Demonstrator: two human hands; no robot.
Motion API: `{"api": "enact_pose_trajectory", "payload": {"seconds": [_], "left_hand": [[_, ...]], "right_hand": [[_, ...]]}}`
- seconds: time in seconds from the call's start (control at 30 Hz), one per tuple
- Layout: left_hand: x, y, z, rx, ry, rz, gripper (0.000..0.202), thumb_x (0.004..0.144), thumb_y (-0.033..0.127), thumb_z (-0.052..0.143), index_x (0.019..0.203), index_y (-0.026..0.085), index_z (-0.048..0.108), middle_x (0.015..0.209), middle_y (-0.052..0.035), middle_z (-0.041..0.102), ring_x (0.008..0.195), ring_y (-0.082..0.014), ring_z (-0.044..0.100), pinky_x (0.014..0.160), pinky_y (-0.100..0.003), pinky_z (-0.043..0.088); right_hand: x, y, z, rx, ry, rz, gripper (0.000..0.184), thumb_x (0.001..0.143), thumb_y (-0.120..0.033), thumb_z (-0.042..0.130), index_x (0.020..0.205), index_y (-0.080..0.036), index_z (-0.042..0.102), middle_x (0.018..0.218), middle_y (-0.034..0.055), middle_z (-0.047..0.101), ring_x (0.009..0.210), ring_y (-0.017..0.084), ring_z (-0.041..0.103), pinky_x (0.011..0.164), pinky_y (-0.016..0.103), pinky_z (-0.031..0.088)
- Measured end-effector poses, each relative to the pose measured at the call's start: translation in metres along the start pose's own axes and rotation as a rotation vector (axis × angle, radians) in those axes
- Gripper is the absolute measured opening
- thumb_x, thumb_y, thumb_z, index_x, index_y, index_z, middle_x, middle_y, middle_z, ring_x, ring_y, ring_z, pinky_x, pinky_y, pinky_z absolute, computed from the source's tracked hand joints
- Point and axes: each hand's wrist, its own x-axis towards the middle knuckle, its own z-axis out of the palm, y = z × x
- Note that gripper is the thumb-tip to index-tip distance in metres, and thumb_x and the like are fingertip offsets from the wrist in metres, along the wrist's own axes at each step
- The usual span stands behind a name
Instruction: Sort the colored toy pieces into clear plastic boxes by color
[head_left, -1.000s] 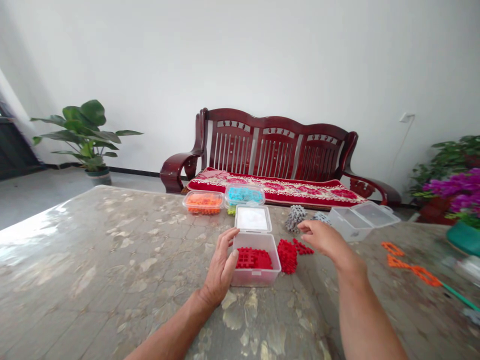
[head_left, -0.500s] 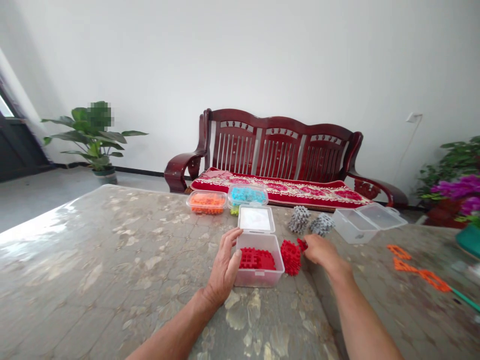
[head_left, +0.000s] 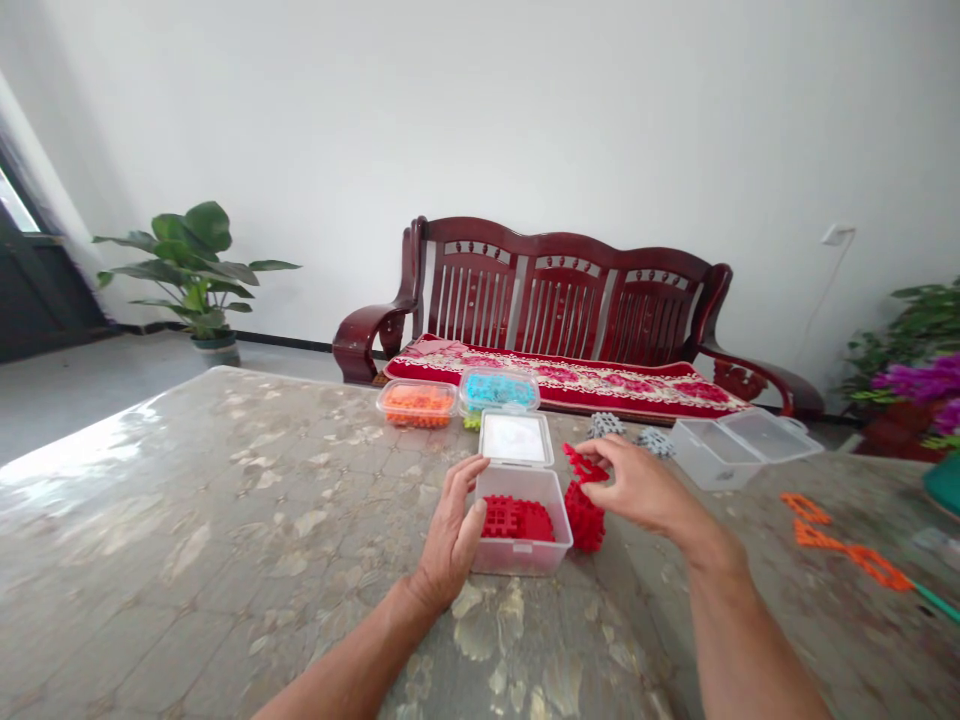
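Note:
A clear plastic box (head_left: 523,555) with its lid (head_left: 515,438) flipped open stands on the marble-pattern table (head_left: 225,520); red interlocking pieces (head_left: 517,519) lie inside. My left hand (head_left: 452,532) rests against the box's left wall, fingers curved on it. My right hand (head_left: 637,487) hovers just right of the box, pinching a flat red piece (head_left: 582,463) above a clump of red pieces (head_left: 585,518) on the table.
Closed tubs of orange pieces (head_left: 417,402) and blue pieces (head_left: 498,389) sit behind the box. Grey pieces (head_left: 604,424) and an open empty clear box (head_left: 716,455) lie to the right, orange pieces (head_left: 840,545) farther right. A wooden sofa (head_left: 562,320) stands beyond the table.
My right hand dropped to the red pieces on the table, took one and lifted it towards the box. My left hand stayed on the box.

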Motion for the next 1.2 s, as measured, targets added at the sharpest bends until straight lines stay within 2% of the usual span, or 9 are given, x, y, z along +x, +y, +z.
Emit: {"api": "enact_pose_trajectory", "payload": {"seconds": [0.13,0.27,0.43,0.63,0.77,1.0,1.2], "left_hand": [[0.0,0.0,0.0,0.009,0.004,0.005,0.042,0.1,0.042,0.037,0.136,0.024,0.048,0.142,-0.0119,0.045,0.133,-0.0288,0.043,0.107,-0.046,0.039],[0.0,0.0,0.0,0.021,0.004,0.008,0.042,0.1,0.041,0.037,0.136,0.023,0.048,0.141,-0.0121,0.045,0.132,-0.0291,0.044,0.106,-0.047,0.039],[-0.001,0.0,0.0,0.027,-0.001,0.018,0.041,0.1,0.039,0.035,0.136,0.024,0.047,0.142,-0.0122,0.044,0.132,-0.029,0.042,0.106,-0.048,0.039],[-0.001,-0.002,0.001,0.029,-0.002,0.013,0.04,0.1,0.039,0.036,0.136,0.025,0.047,0.144,-0.011,0.043,0.134,-0.0284,0.042,0.107,-0.046,0.038],[-0.001,-0.003,0.001,0.037,-0.011,0.017,0.04,0.101,0.038,0.035,0.136,0.025,0.047,0.144,-0.0112,0.042,0.134,-0.0278,0.042,0.107,-0.045,0.039],[-0.001,-0.001,0.0,0.062,-0.01,0.024,0.039,0.1,0.035,0.035,0.134,0.023,0.049,0.143,-0.0115,0.044,0.134,-0.0272,0.042,0.11,-0.047,0.036],[0.0,0.002,-0.001,0.069,-0.001,0.015,0.039,0.099,0.034,0.036,0.132,0.022,0.051,0.141,-0.012,0.046,0.134,-0.0276,0.043,0.111,-0.047,0.035]], "right_hand": [[-0.003,-0.041,0.003,0.011,-0.056,-0.179,0.041,0.073,-0.02,0.063,0.114,-0.023,0.067,0.11,0.0064,0.067,0.099,0.021,0.063,0.091,0.031,0.046],[0.002,-0.058,0.02,-0.022,-0.1,-0.252,0.04,0.075,-0.016,0.061,0.114,-0.021,0.068,0.111,0.0072,0.068,0.105,0.022,0.061,0.096,0.033,0.045],[0.009,-0.055,0.035,-0.019,-0.084,-0.284,0.044,0.078,-0.009,0.056,0.12,-0.019,0.066,0.12,0.0084,0.067,0.115,0.023,0.058,0.103,0.036,0.041],[0.008,-0.045,0.025,0.026,-0.043,-0.232,0.038,0.079,-0.006,0.052,0.109,-0.021,0.072,0.113,0.0061,0.072,0.107,0.021,0.063,0.099,0.034,0.044],[0.006,-0.047,0.025,0.01,-0.044,-0.231,0.037,0.083,-0.005,0.051,0.109,-0.021,0.073,0.113,0.0057,0.073,0.107,0.021,0.063,0.099,0.034,0.044],[0.008,-0.06,0.049,-0.095,-0.083,-0.309,0.038,0.087,-0.005,0.046,0.108,-0.02,0.074,0.108,0.0074,0.075,0.105,0.021,0.064,0.098,0.032,0.043],[0.008,-0.058,0.051,-0.063,-0.165,-0.329,0.039,0.085,-0.006,0.046,0.102,-0.022,0.076,0.104,0.006,0.077,0.101,0.019,0.066,0.095,0.029,0.043]]}}
